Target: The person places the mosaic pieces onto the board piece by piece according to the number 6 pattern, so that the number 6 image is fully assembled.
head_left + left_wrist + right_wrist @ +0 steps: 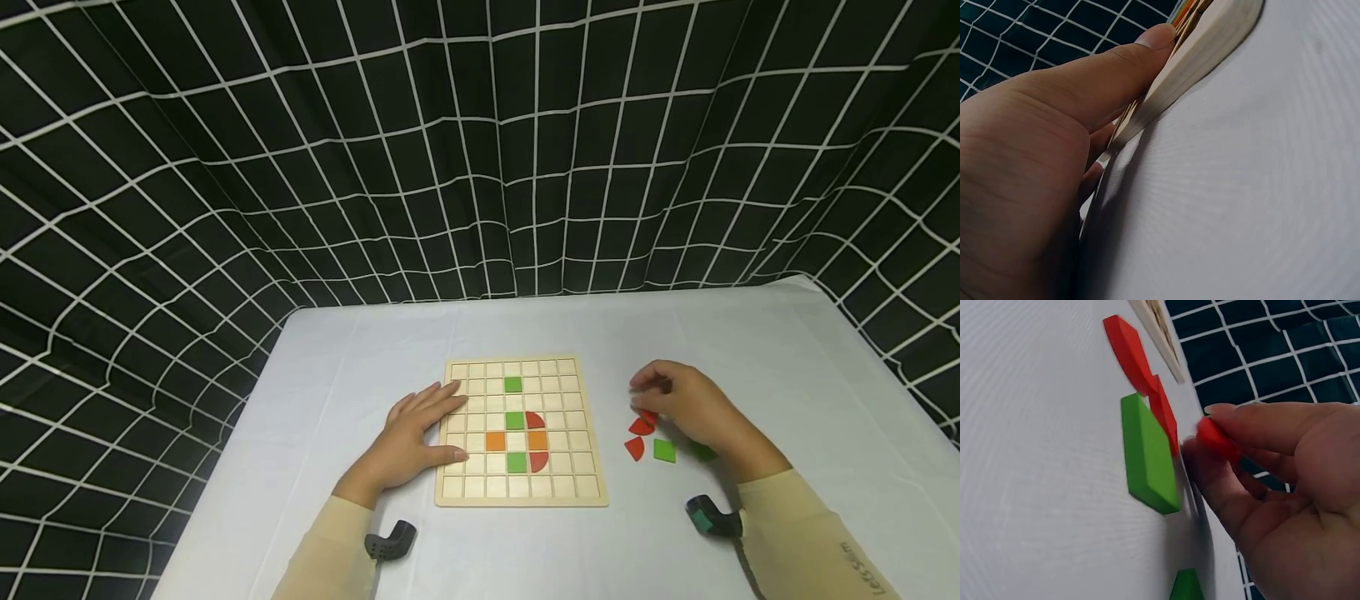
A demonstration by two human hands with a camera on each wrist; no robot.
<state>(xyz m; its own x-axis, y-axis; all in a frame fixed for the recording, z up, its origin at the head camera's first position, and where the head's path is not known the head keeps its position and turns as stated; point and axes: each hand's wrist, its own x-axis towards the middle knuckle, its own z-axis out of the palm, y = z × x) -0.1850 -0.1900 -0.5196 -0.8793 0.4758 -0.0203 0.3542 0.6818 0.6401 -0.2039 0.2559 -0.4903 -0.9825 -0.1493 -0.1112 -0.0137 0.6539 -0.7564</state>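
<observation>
A wooden grid board (468, 492) lies on the table with green, orange and red pieces in some of its squares. My left hand (408, 442) rests along the board's left edge, fingers spread, the thumb on its rim. To the right of the board, my right hand (693, 406) pinches a red piece (1216, 439) between thumb and fingers. Below that hand lie two loose red quarter-circle pieces, the lower one (635, 448) near a green square piece (664, 450). Another green piece (703, 452) is partly hidden under the right wrist.
The white-covered table (360, 350) reaches back to a dark curtain (450, 167) with a white grid pattern. A black wrist device (712, 517) sits by the right sleeve, and a similar device (392, 542) by the left.
</observation>
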